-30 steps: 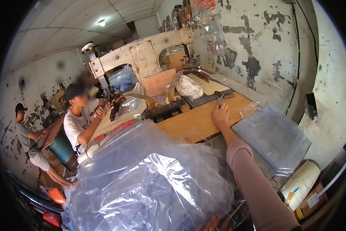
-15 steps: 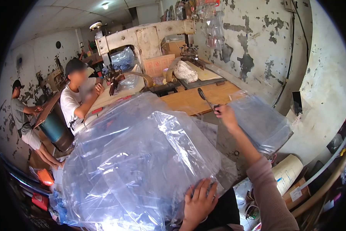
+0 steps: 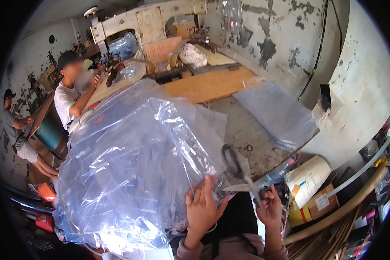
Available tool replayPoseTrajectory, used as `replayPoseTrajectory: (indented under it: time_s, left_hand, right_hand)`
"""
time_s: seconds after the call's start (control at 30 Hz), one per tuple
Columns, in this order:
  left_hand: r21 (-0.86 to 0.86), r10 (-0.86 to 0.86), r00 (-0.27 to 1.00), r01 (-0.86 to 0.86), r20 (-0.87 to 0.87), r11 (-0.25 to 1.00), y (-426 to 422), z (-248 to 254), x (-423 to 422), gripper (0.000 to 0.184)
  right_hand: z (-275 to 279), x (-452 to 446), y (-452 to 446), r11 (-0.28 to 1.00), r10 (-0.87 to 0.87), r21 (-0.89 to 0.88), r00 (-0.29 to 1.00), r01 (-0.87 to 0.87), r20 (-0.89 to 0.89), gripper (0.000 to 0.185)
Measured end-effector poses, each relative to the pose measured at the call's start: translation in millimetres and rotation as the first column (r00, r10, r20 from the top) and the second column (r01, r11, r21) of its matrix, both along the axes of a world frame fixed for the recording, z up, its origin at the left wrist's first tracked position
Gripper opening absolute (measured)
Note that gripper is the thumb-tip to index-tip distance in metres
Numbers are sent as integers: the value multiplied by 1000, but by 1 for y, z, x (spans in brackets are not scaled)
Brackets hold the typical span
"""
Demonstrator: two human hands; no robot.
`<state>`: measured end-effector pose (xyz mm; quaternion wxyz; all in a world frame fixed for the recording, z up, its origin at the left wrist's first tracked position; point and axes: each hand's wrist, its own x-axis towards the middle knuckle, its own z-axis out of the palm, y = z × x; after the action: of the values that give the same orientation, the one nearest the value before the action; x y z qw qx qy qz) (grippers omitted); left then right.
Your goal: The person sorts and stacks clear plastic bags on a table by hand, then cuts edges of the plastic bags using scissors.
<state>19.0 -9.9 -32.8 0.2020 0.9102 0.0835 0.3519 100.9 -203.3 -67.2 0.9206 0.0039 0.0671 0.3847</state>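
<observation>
A large heap of clear plastic sheets (image 3: 117, 173) with shiny folds spreads over the front and left of the table. My left hand (image 3: 203, 210) lies against the heap's near right edge, fingers stretched out and thumb apart. Just right of it, my right hand (image 3: 271, 210) is closed on one handle of a pair of scissors (image 3: 237, 187). The scissors' blades are spread, one pointing left toward my left hand, and the other dark handle loop stands up over the table edge. A neat stack of flat clear plastic sheets (image 3: 277, 115) lies farther right on the table.
Behind the heap stands a large machine (image 3: 147, 21) with a wooden board (image 3: 208, 86) before it. A seated person (image 3: 69, 93) leans at the table's left; another person (image 3: 19, 130) stands beyond. Rolls and boxes (image 3: 308, 182) crowd the floor at right.
My right hand has brought the scissors from the table's far side down to my left hand, and their blades now stand apart. My left hand has shifted slightly left. The view has tilted.
</observation>
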Motion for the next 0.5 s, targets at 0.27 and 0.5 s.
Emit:
replayPoseTrajectory:
  time_s: [0.27,0.5]
  left_hand:
    - [152,-37,995,52,-98,987,5,-5,-5,39]
    - [237,59,963,5,-262,971,-1,7,-4,55]
  right_hand:
    - [-26,-19,20,964,264,-31,964,-265,-16,51]
    - [-10,-34,30,930,350,-119,937,-347,6,49]
